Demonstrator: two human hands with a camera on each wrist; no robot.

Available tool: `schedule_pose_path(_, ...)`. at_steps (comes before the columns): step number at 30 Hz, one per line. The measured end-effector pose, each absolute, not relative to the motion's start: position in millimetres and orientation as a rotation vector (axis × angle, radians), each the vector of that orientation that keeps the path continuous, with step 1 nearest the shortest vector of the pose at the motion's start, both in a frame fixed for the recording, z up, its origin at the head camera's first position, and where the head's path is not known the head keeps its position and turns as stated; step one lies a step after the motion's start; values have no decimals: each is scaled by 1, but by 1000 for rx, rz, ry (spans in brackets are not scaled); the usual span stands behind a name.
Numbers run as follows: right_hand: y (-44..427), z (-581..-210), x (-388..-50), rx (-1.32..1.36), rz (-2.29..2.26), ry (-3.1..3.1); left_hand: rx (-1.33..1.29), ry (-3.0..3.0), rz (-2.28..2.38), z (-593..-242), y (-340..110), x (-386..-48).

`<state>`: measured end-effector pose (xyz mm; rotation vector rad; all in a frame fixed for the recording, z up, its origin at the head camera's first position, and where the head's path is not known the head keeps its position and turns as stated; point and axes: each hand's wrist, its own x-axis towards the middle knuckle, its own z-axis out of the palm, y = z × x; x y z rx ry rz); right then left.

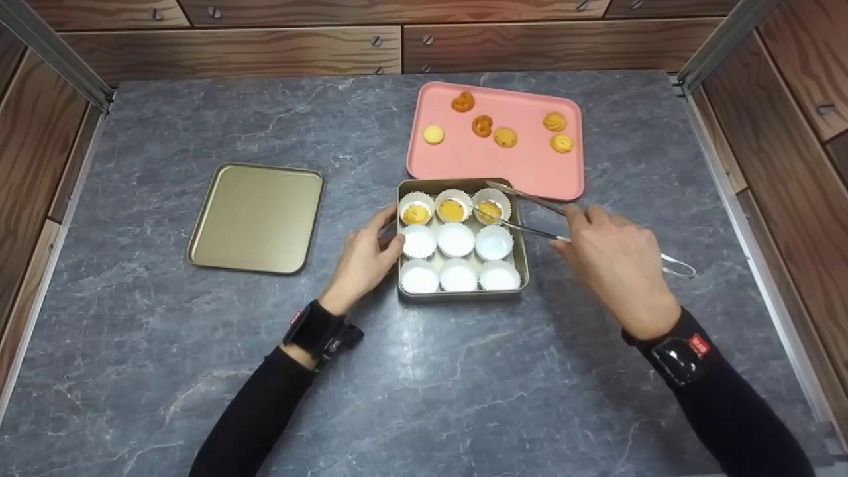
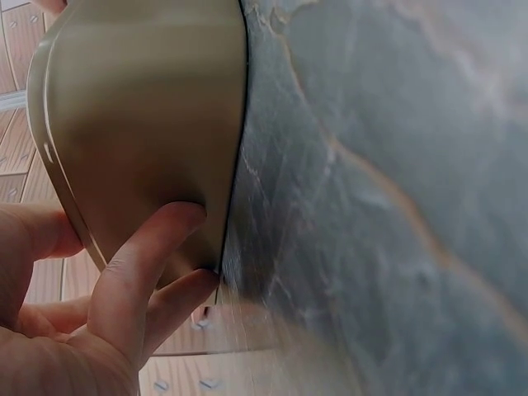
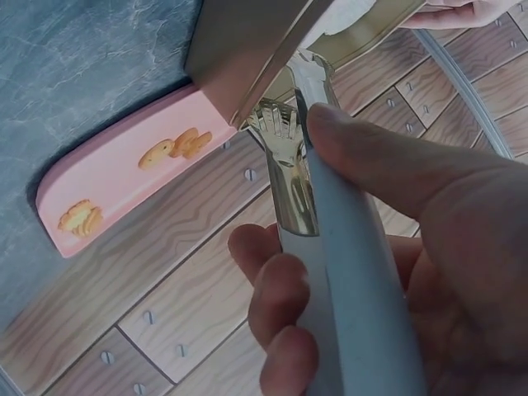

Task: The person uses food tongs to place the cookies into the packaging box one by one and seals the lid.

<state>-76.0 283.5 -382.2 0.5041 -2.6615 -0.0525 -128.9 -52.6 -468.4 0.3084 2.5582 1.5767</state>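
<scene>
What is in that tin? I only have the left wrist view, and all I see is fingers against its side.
Observer: The tin holds nine white paper cups, in three rows of three.
Visitor: Oh, nice! Is there anything in those cups?
Observer: Each cup in the far row has a cookie in it.
Visitor: And what is the right hand up to? I can't make that out from here.
Observer: It is holding a pair of tongs.
</scene>
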Motion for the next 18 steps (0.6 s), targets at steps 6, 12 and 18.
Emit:
schedule_pose_path(6,290,-384,-80,507,74,-2672,309,2584,1550,-467,-53,-128)
schedule_pose_path(12,298,-389,-94,510,194,-2670,315,2591,1539,-468,-54,-129)
schedule_pose_path(18,309,-400,-112,470,308,-2661,327,2601,1520,-469,-54,-129)
